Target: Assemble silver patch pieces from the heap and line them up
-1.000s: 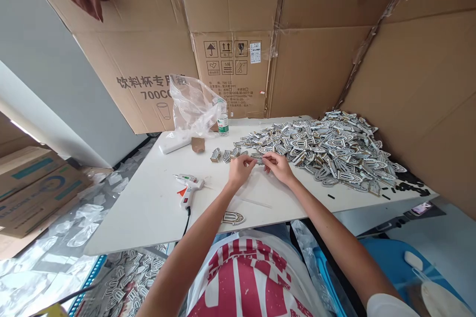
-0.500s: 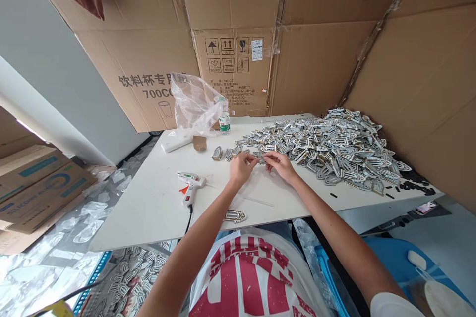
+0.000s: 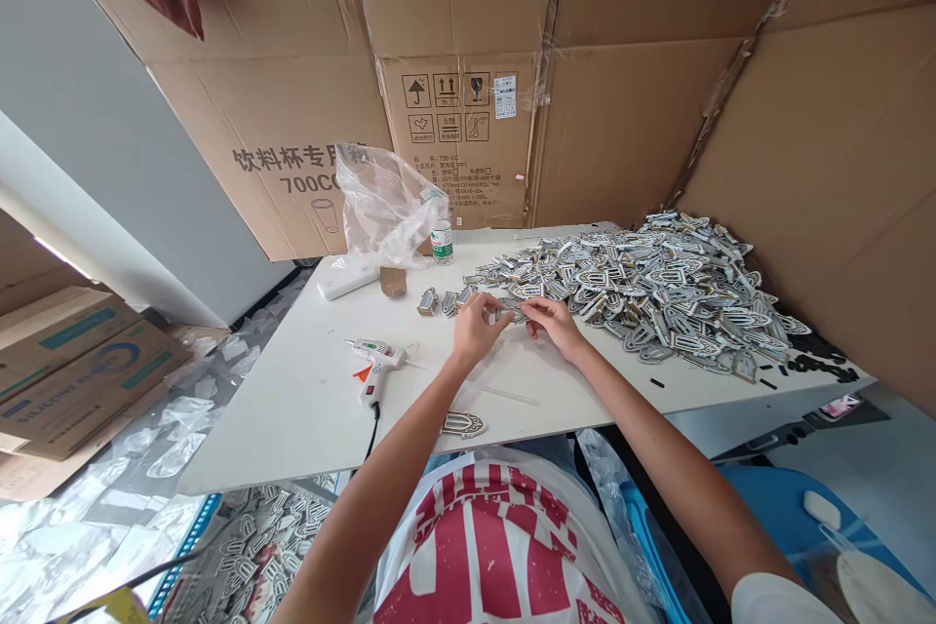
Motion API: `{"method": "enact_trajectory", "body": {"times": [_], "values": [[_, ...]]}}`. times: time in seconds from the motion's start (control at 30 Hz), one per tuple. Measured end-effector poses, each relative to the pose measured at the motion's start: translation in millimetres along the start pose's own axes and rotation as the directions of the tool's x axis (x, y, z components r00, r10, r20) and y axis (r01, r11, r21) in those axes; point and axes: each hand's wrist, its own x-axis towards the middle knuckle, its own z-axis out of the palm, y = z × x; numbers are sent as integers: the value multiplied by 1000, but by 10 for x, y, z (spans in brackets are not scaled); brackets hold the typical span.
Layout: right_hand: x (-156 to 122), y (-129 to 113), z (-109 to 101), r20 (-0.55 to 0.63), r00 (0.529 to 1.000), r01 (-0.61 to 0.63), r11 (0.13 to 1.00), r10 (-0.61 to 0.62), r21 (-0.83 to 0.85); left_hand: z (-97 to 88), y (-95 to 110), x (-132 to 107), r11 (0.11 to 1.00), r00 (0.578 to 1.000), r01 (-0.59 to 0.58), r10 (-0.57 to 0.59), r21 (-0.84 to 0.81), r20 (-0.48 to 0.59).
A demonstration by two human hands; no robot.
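My left hand and my right hand are close together over the middle of the white table. Between their pinched fingers is a small grey arch-shaped piece, its ends partly covered by fingertips. Left of my left hand stand a few small stacks of similar pieces. A large heap of grey-and-gold arch-shaped pieces spreads to the right. One loose arch-shaped piece lies by the front edge. A white glue gun with an orange trigger rests left of my forearm.
A clear glue stick lies across the table. Behind are a bottle with a green label, a plastic bag and a cardboard scrap. Small black strips lie at the right. Cardboard walls enclose the back and right side.
My fingers have shifted slightly, and more of the grey piece shows between my hands. The glue gun, heap and stacks stay where they were.
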Motion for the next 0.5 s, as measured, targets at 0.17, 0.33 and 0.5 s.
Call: {"method": "enact_trajectory", "body": {"times": [0.17, 0.33, 0.5], "values": [[7, -8, -9, -30, 998, -54, 995, 57, 89, -1, 51, -18, 997, 997, -78, 78, 4, -16], [17, -21, -10, -48, 995, -75, 986, 83, 152, -29, 136, -33, 990, 991, -132, 132, 44, 4], [37, -22, -35, -77, 991, -94, 982, 108, 161, -50, 163, -44, 984, 986, -162, 159, 70, 46]]}}
